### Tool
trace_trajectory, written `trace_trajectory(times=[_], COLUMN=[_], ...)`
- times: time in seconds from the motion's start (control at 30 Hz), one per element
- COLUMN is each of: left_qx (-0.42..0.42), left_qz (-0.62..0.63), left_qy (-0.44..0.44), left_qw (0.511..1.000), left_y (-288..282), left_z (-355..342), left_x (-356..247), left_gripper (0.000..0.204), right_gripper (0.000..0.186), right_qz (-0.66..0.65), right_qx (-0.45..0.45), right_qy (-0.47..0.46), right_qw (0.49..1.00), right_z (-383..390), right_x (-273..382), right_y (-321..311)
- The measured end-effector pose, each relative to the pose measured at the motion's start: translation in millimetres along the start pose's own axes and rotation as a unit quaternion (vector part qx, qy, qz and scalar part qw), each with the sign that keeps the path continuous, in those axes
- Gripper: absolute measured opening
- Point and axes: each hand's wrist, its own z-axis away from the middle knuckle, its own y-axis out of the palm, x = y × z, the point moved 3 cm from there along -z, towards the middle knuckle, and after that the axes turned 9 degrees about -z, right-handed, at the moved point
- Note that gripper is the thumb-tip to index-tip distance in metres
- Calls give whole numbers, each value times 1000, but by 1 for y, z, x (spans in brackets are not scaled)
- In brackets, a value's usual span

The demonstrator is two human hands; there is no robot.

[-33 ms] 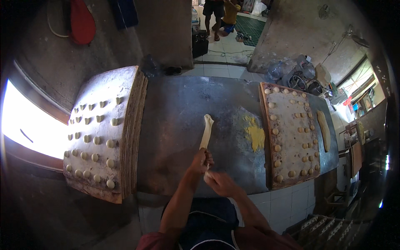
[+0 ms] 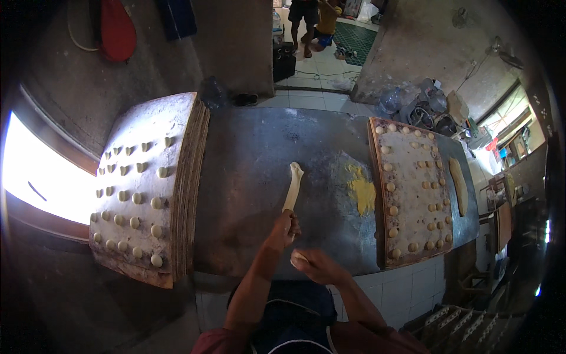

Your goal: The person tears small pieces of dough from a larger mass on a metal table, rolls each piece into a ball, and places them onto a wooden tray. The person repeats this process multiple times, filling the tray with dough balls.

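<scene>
A long pale dough rope (image 2: pixel 293 184) lies stretched away from me on the grey metal table (image 2: pixel 247 159). My left hand (image 2: pixel 284 230) grips the rope's near end. Just to its right and closer to me, my right hand (image 2: pixel 318 266) is closed over a small pale piece of dough (image 2: pixel 298 257) near the table's front edge. Both forearms come in from the lower edge.
A stack of floured wooden boards (image 2: pixel 177 118) at the left carries several dough balls (image 2: pixel 137 198). A board (image 2: pixel 407 153) at the right holds several more. Between the rope and that board lies a yellow powder patch (image 2: pixel 361 190). A dough log (image 2: pixel 458 186) lies far right. People stand at the back.
</scene>
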Motion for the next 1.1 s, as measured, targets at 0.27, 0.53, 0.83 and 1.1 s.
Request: trace_trajectory(times=[0.27, 0.53, 0.83, 1.1], left_qx=[-229, -51, -306, -311], left_qz=[-565, -780, -829, -721], left_qy=[192, 351, 206, 230], left_qw=[769, 516, 420, 575], left_y=[48, 89, -12, -13], left_z=[59, 196, 142, 134], left_x=[-37, -43, -60, -22], left_gripper=[22, 12, 37, 33], right_gripper=[18, 18, 28, 29], right_qz=[-9, 266, 436, 418], right_qx=[-45, -241, -318, -181], right_qy=[-145, -386, -96, -119], right_qw=[988, 850, 836, 882], right_z=[-148, -107, -1, -4], right_x=[-14, -60, -98, -130], right_y=[-27, 24, 9, 5])
